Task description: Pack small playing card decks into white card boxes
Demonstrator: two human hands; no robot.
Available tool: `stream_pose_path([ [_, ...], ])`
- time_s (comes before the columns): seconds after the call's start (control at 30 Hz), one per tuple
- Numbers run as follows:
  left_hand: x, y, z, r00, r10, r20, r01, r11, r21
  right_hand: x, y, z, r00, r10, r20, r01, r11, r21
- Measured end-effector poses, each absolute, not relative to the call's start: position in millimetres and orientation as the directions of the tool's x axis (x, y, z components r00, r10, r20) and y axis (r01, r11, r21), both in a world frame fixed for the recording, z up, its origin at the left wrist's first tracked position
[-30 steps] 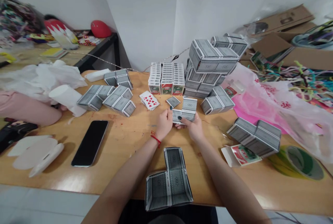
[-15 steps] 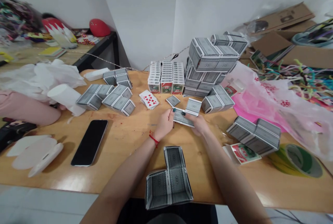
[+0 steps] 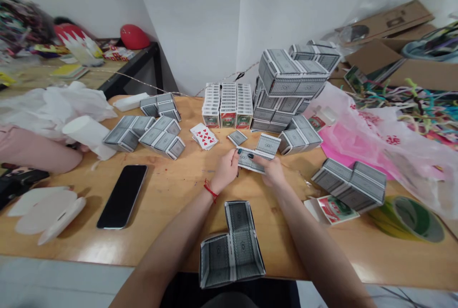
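Observation:
Both of my hands grip patterned grey-backed playing cards (image 3: 246, 159) over the middle of the table. My left hand (image 3: 226, 170) pinches their left end, thumb on top. My right hand (image 3: 272, 168) is closed on the right end, its thumb lying across the card backs; one card (image 3: 267, 144) sticks up at an angle there. Just beyond are a small folded card piece (image 3: 237, 137) and a face-up pile topped by a hearts card (image 3: 203, 136). Nearest my body, between my forearms, stands an open L-shaped card structure (image 3: 240, 246).
Boxed card decks (image 3: 228, 107) stand in rows at the back, beside a tall stack of card blocks (image 3: 293, 79). More card blocks (image 3: 162, 136) sit left; another (image 3: 350, 186) lies right by a tape roll (image 3: 411, 217). A phone (image 3: 123, 196) and pink bottle (image 3: 39, 149) are left.
The raised card at my right hand has shifted slightly to the right, and my right thumb has slid a little left. My left hand keeps its hold. The view has shifted slightly.

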State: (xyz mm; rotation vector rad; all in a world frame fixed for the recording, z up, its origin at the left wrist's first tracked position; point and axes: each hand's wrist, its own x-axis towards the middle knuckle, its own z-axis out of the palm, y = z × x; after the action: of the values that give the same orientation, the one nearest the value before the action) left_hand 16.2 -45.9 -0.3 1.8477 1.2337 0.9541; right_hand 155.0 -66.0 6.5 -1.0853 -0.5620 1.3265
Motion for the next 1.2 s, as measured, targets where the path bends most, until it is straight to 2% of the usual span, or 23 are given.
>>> stream_pose_path([
  [0.17,17,-48,0,0.259,0.940,0.221,0.473,-0.323,0.820,150,-65,5,0.294,0.920,-0.259,-0.497,-0.085,-0.864],
  [0.47,16,-54,-1,0.281,0.919,0.275,0.637,-0.393,0.663,148,-64,2,0.352,0.898,-0.264,-0.462,-0.079,-0.883],
  [0.67,16,-56,-1,0.291,0.917,0.272,0.648,-0.398,0.650,150,-65,4,0.337,0.896,-0.289,-0.512,-0.083,-0.855],
  [0.87,19,-55,-1,0.251,0.924,0.289,0.668,-0.382,0.639,150,-64,0,0.353,0.895,-0.271,-0.486,-0.072,-0.871],
  [1.03,22,-48,-4,0.139,0.960,0.244,0.639,-0.275,0.718,149,-63,-7,0.345,0.918,-0.197,-0.406,-0.043,-0.913],
  [1.1,22,-44,-6,0.122,0.971,0.207,0.555,-0.240,0.796,149,-63,-9,0.345,0.921,-0.180,-0.404,-0.028,-0.914],
  [1.2,21,-41,-8,0.185,0.975,0.126,0.344,-0.184,0.921,151,-61,-9,0.354,0.916,-0.191,-0.459,-0.008,-0.889],
])
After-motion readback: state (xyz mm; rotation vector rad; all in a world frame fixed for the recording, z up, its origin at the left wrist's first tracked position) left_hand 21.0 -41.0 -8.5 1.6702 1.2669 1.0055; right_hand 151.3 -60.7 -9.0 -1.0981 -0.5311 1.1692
